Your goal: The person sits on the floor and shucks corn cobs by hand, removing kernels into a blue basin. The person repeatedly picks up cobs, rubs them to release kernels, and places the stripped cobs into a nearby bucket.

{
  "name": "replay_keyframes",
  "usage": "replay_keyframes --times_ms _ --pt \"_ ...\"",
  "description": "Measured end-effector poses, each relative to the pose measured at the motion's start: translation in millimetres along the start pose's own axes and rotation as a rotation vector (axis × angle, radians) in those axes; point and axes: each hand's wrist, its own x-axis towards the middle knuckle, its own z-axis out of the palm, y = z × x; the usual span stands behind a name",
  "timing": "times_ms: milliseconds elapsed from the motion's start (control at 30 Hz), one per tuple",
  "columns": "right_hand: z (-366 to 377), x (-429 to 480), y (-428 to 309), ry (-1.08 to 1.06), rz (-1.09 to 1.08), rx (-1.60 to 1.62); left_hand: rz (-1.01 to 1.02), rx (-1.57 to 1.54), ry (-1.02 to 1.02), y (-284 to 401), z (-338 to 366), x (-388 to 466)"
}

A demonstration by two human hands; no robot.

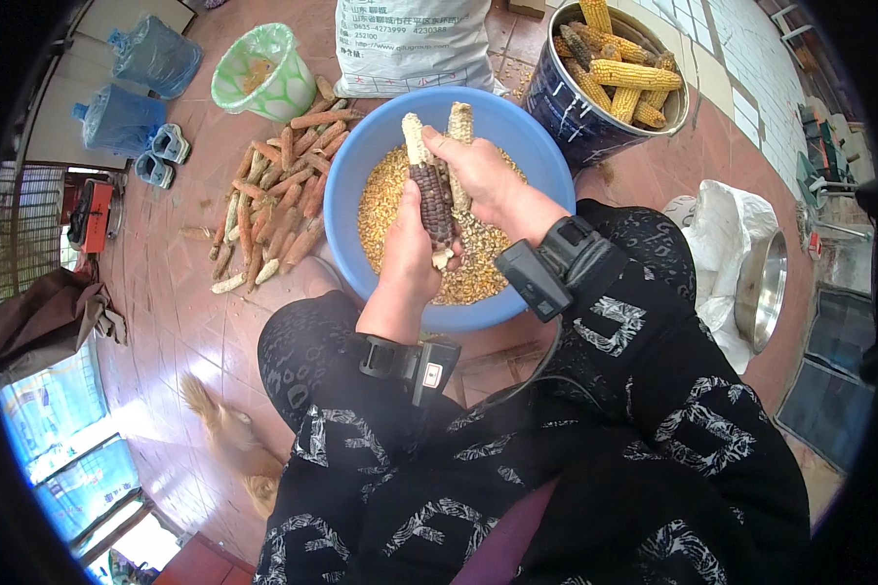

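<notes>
My left hand (408,248) grips a dark purple corn cob (432,197) by its lower part. The cob's upper end is bare and pale, while dark kernels cover the rest. In my right hand (483,170) is a pale stripped cob (461,124), held against the side of the dark one. Both hands are over a blue plastic basin (342,241), which holds loose corn kernels (384,219), mostly yellow with some darker ones near the front. My right palm and the inner fingers of both hands are partly hidden.
Stripped cobs (278,197) lie heaped on the tiled floor, left of the basin. Behind them stands a green-and-white lined bin (293,88). A white woven sack (410,58) bears writing. A dark bucket (567,110) holds yellow corn ears (633,77). A furry animal (230,435) is at lower left.
</notes>
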Motion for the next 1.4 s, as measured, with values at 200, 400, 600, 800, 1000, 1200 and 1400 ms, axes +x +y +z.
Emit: replay_keyframes --times_ms 200,400,600,800,1000,1200,1400 --pt "11.5 -10.5 6.2 -0.017 0.02 -0.087 0.095 0.097 0.022 -8.3 4.4 2.2" --pt "3.2 -6.0 17.6 0.193 0.037 -0.374 -0.011 0.155 0.043 -14.7 10.1 -0.2" --pt "4.5 -1.9 12.7 0.193 -0.107 -0.384 -0.032 0.045 -0.021 -7.6 1.4 0.3" --pt "3.9 -7.6 -8.1 -0.157 0.214 0.071 0.053 0.013 -0.005 -5.1 -1.0 3.4" --pt "14.7 -15.4 3.1 0.048 0.014 -0.139 0.019 0.115 0.005 -11.1 4.7 -1.3" --pt "3.6 -4.2 11.9 0.081 -0.117 -0.323 -0.066 0.004 -0.021 -9.8 2.4 0.6" --pt "1.2 -3.0 15.2 0.213 -0.184 -0.388 -0.156 -0.15 -0.227 -5.9 -3.1 -4.5"
